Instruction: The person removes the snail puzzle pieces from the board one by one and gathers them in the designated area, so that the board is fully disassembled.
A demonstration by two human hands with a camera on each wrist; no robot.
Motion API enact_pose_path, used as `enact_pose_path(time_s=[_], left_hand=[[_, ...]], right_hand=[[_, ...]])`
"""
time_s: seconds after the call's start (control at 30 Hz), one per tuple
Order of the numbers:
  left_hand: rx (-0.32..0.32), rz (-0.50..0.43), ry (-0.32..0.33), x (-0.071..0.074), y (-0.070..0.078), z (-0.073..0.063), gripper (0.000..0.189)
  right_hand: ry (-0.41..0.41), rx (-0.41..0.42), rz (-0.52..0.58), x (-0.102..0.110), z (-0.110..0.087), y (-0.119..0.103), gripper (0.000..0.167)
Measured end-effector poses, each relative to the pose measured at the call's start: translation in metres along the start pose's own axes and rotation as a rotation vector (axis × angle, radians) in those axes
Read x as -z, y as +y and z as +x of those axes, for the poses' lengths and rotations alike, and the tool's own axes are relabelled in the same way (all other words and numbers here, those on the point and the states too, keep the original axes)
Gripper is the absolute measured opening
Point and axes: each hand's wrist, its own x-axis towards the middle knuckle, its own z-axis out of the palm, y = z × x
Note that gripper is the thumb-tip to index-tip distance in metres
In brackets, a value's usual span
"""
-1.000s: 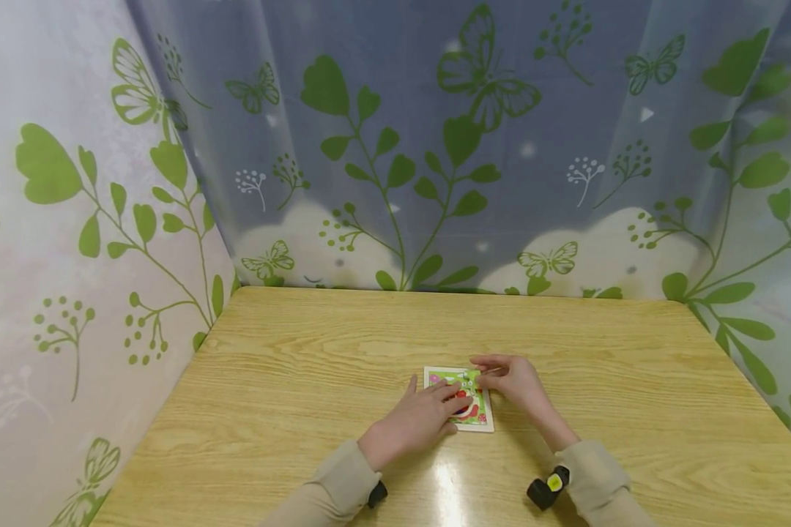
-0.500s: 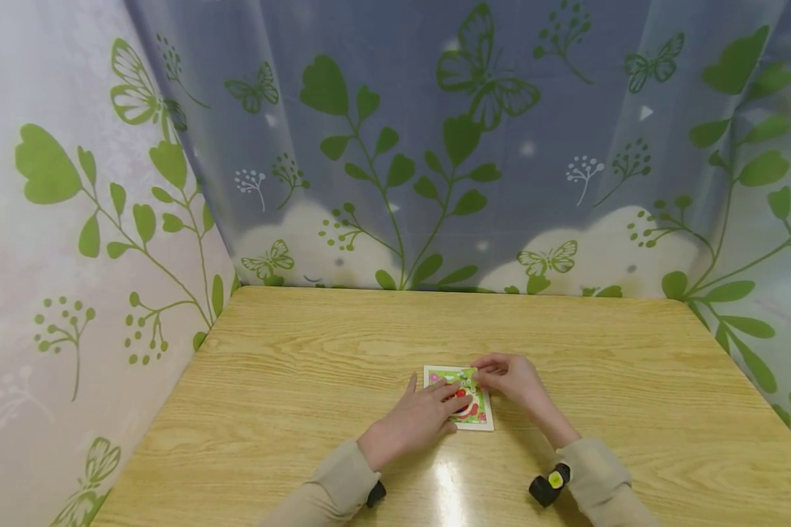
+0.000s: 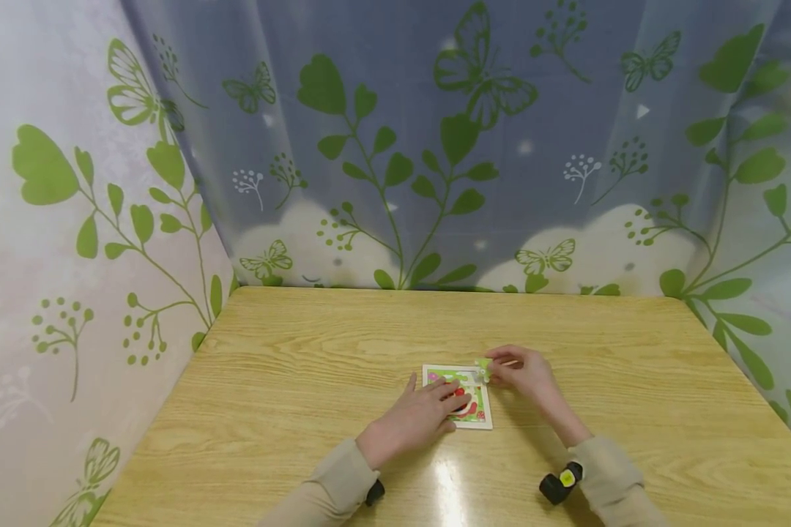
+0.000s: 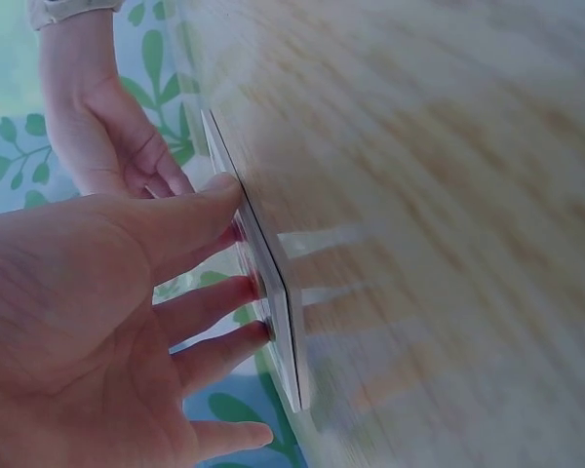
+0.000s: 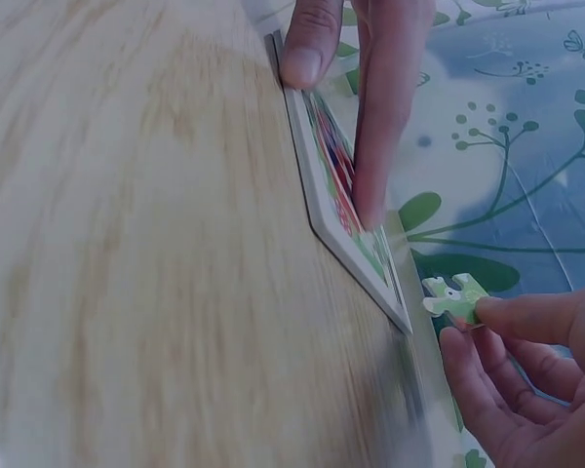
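Observation:
A small square jigsaw puzzle in a white-rimmed tray (image 3: 425, 375) lies flat on the table, its picture green with red and white. My left hand (image 3: 414, 421) rests on it from the left, fingers spread over the picture and covering part of it. In the left wrist view its thumb (image 4: 219, 195) touches the tray's edge. With thumb and fingertips my right hand (image 3: 532, 380) pinches a green jigsaw piece (image 5: 456, 298) with an eye printed on it, raised over the tray's far right corner. A pale bare gap shows in the picture near that corner.
The wood-grain table (image 3: 316, 351) extends around the tray on all sides. Patterned curtains (image 3: 395, 146) with leaves and butterflies hang behind it and at both sides. A black wrist camera (image 3: 556, 487) sits by the right sleeve.
My right hand has lifted the jigsaw piece out of the picture's upper right and moved slightly right with it, baring the gap. My left hand has stayed on the puzzle.

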Motion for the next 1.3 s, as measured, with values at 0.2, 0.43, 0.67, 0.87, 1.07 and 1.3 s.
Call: enact_pose_path(time_s=[0.2,0.43,0.67,0.87,1.07,1.3], left_hand=[[-0.012,0.003,0.010,0.000,0.000,-0.001,0.052],[-0.017,0.000,0.012,-0.001,-0.001,-0.001,0.053],[-0.012,-0.011,0.007,-0.003,-0.001,0.000,0.055],[-0.018,-0.011,0.013,-0.002,-0.001,0.000,0.054],[-0.015,-0.020,0.010,-0.001,-0.001,0.000,0.054],[-0.011,-0.026,0.007,-0.001,0.000,-0.001,0.054]], right_hand=[[0.017,-0.022,0.023,0.014,-0.004,0.003,0.029],[0.037,-0.032,0.010,0.036,-0.006,0.012,0.031],[0.052,-0.035,-0.007,0.062,-0.010,0.022,0.034],[0.066,-0.031,-0.017,0.084,-0.017,0.029,0.038],[0.088,-0.031,-0.040,0.104,-0.022,0.038,0.041],[0.120,-0.032,-0.084,0.126,-0.026,0.048,0.042]])
